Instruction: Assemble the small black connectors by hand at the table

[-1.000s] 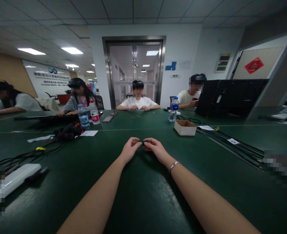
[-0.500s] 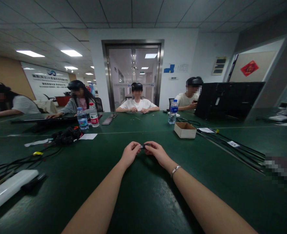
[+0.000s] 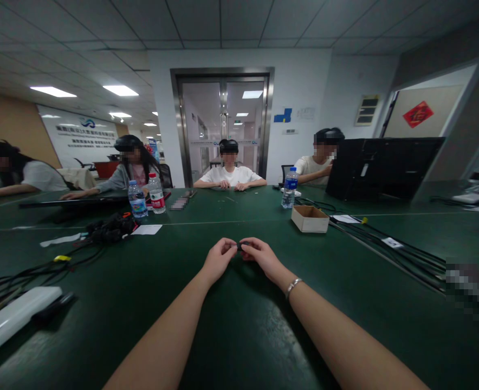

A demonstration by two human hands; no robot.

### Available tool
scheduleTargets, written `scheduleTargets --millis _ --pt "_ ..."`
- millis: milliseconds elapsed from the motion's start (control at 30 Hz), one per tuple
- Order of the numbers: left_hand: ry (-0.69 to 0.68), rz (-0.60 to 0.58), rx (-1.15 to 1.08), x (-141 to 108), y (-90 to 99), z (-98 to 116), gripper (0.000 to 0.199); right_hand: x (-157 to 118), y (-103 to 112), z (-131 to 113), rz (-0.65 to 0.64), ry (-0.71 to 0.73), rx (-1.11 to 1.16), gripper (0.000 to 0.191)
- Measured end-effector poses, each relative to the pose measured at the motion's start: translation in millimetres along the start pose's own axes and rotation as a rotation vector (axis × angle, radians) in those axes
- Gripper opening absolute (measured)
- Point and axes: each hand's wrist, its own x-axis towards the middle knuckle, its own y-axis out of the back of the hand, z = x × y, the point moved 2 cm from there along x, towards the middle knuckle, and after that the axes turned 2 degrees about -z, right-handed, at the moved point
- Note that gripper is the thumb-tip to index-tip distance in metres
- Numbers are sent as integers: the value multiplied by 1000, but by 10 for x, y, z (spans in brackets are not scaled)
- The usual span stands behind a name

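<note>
Both forearms run out over the green table (image 3: 239, 336), wrists low near the surface, probably to steady fine fingerwork. The left hand (image 3: 217, 261) and right hand (image 3: 264, 257) meet fingertip to fingertip just above the table, each pinching one end of a small dark part (image 3: 239, 246); too small to say what it is. Fingers on both hands are narrow, curled in around the part, thumbs and forefingers doing the gripping, so it sits between the two hands at table centre, held up off the cloth rather than lying on it. A bracelet (image 3: 292, 285) sits on the right wrist. Near left, a white case (image 3: 22, 311) lies flat with a dark bar just beside it, well apart from the hands. Further left, black cables (image 3: 40, 266) trail to a dark bundle (image 3: 111, 227) with a paper slip (image 3: 147, 229) next to it. Right of the hands, further back, an open cardboard box (image 3: 309, 218) stands upright within reach, likely for parts; contents not visible. Long black rods (image 3: 394, 246) lie past it to the right. Beyond, two bottles (image 3: 147, 196) stand together on the left and one bottle (image 3: 289, 188) on the right, a dark monitor (image 3: 380, 168) behind it. Other people sit at the far edge, hands on the table.
</note>
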Motion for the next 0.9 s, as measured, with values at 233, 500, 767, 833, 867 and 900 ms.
scheduleTargets --millis 233,500,767,833,867,900 --pt "1 2 -3 8 -23 40 21 53 16 10 7 -32 50 38" --pt "30 25 -15 29 -26 15 25 43 26 -12 -1 -52 95 38" --pt "7 45 -16 26 -30 18 19 53 23 13 -11 -35 33 37" --pt "10 49 -22 30 -29 -1 20 55 26 21 -12 -34 28 37" --pt "13 53 -26 35 -27 -14 21 55 28 22 -14 -33 27 38" --pt "18 58 -30 40 -26 -29 23 54 28 22 -17 -32 27 38"
